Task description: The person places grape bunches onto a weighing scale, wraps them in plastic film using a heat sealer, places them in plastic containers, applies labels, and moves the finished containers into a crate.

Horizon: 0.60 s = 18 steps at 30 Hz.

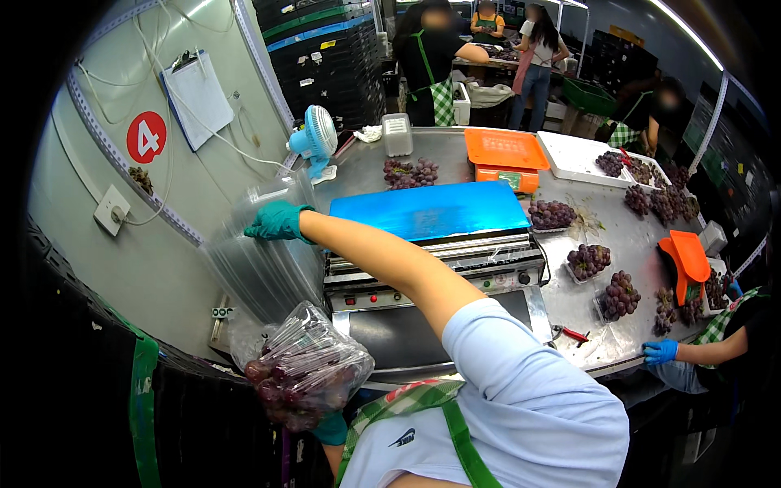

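My right arm reaches across to the left, and my right hand [278, 221], in a green glove, closes at the upper part of a tall stack of clear plastic trays [272, 272] leaning by the wall. Low at the left, my left hand [331, 428], also green-gloved and mostly hidden, supports a film-wrapped pack of dark red grapes [297, 374]. The clear film is wrinkled and bunched over its top. Between my arm and the wall stack sits a wrapping machine [431, 272] with a blue top plate [431, 211] and a dark front plate [407, 337].
Grape packs [588, 262], an orange scale [506, 154], red-handled snips [576, 334] and a white tray [569, 159] lie on the metal table [529, 325]. A light blue fan [316, 137] stands at the back left. A co-worker's blue-gloved hand [661, 351] rests at the right edge; several people work behind.
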### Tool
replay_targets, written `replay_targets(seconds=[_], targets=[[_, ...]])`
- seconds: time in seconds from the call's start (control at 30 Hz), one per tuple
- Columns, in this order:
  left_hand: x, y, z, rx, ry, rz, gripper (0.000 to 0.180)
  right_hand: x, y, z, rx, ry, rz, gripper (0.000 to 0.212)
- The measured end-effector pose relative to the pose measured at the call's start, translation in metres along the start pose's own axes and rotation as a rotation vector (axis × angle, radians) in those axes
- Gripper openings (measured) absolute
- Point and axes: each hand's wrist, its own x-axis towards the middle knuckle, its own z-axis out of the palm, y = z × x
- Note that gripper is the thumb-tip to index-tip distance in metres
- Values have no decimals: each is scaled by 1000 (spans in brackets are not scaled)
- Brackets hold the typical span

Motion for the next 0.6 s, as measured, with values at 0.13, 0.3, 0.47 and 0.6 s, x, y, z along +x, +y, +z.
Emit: replay_targets(seconds=[0.13, 0.3, 0.47, 0.6], targets=[[0, 1, -3, -8, 9, -5, 32, -2, -10, -2, -47, -22, 71, 39], [-1, 3, -6, -15, 8, 0, 32, 11, -12, 11, -120, 133, 162, 36], [-1, 3, -15, -6, 23, 2, 33, 24, -16, 19, -107, 340, 303, 28], [-4, 4, -8, -9, 2, 13, 33, 15, 21, -12, 100, 816, 136, 18]])
